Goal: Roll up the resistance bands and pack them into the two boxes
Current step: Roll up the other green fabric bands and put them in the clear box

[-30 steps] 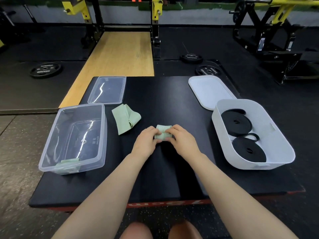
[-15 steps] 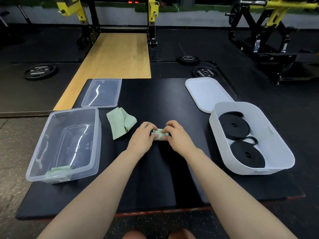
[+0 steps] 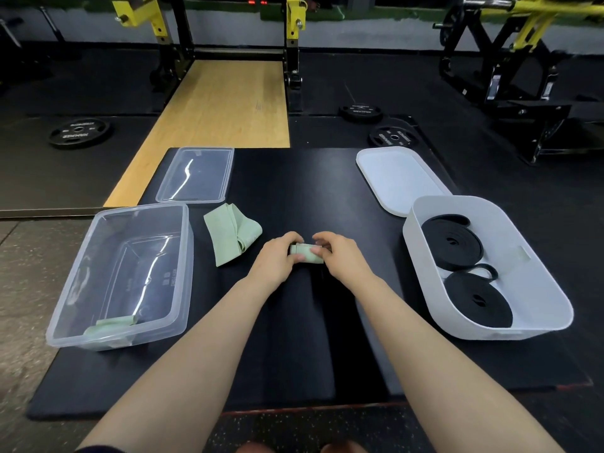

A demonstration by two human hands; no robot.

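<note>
Black matting [image 3: 294,338] covers our workbench. At nine o'clock our clear box [image 3: 121,276] holds one green roll [image 3: 111,325]; a loose green band [image 3: 230,237] lies beside it. At centre, our left hand [image 3: 277,259] and right hand [image 3: 340,256] both pinch a rolled green band [image 3: 307,255]. At three o'clock, the white box [image 3: 490,273] holds two black coils [image 3: 457,246].

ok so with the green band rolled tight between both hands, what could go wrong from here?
1. The small rolled pale-green band is pinched only by the left hand and right hand; easing either grip may let it spring open.
2. The clear plastic box sits off to the left, so a one-handed carry could loosen the roll.
3. The unrolled pale-green band lies along that path and could get dragged.
</note>
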